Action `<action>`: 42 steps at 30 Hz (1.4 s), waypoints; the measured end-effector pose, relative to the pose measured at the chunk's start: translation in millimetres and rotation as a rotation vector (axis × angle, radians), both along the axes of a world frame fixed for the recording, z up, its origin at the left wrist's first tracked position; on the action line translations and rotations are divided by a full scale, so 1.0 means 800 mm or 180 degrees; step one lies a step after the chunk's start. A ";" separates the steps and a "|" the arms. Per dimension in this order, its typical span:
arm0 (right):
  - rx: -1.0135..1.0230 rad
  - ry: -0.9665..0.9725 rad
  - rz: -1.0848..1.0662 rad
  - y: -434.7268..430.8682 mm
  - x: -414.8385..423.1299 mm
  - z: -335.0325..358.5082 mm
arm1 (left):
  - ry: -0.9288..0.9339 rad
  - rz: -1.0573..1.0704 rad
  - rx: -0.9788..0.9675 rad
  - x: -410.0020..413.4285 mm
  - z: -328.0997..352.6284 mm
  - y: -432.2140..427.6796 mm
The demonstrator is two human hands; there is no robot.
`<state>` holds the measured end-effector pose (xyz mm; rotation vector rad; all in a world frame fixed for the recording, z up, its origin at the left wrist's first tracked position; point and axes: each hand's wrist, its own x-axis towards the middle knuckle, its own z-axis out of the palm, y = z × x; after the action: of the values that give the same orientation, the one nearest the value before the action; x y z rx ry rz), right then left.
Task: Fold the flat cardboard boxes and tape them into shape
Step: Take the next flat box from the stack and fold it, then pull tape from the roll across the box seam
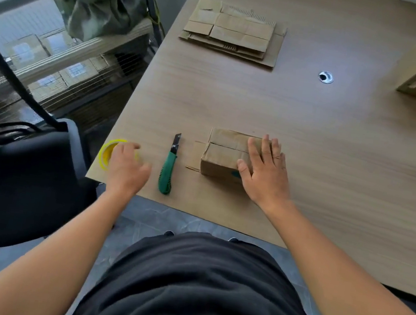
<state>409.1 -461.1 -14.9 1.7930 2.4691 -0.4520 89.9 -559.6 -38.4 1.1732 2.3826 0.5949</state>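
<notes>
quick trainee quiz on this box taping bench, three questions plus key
1. True or false: the right hand lies flat on the small folded brown cardboard box.
2. What lies between the yellow tape roll and that box? A) green-handled utility knife B) scissors C) marker
3. Fill in: the stack of flat brown cardboard blanks sits on the wooden table's ___ side, near or far from the person.
Key: 1 true; 2 A; 3 far.

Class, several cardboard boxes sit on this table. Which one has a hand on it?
The small folded brown cardboard box beside the green-handled knife; the right hand presses it. The rest lie untouched.
</notes>
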 end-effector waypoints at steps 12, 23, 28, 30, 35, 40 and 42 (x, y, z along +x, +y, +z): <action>0.0125 0.0058 -0.0097 -0.002 -0.036 -0.004 | 0.1242 -0.1256 -0.0301 -0.065 0.000 -0.022; 0.0102 0.1270 -0.0312 -0.001 -0.030 0.002 | 0.1288 -0.2979 0.0642 0.087 0.076 0.089; 0.0333 0.1717 -0.0132 0.006 -0.021 0.008 | 0.1389 -0.2861 0.0516 0.120 0.070 0.109; 0.0458 0.1826 -0.0198 0.011 -0.023 0.010 | 0.1351 -0.2809 0.0456 0.124 0.071 0.111; 0.0641 0.2199 -0.0598 0.018 -0.037 0.018 | 0.1234 -0.2759 0.0377 0.128 0.072 0.100; 0.0308 0.2590 -0.0603 0.019 -0.024 0.015 | 0.1364 -0.2635 0.0620 0.132 0.063 0.104; -0.0019 0.2950 -0.0689 0.021 -0.011 0.020 | 0.1481 -0.2635 0.0744 0.134 0.060 0.106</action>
<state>400.0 -444.1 0.8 2.1905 2.7171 -1.6175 197.2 -474.6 9.3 2.4158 1.8830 0.3319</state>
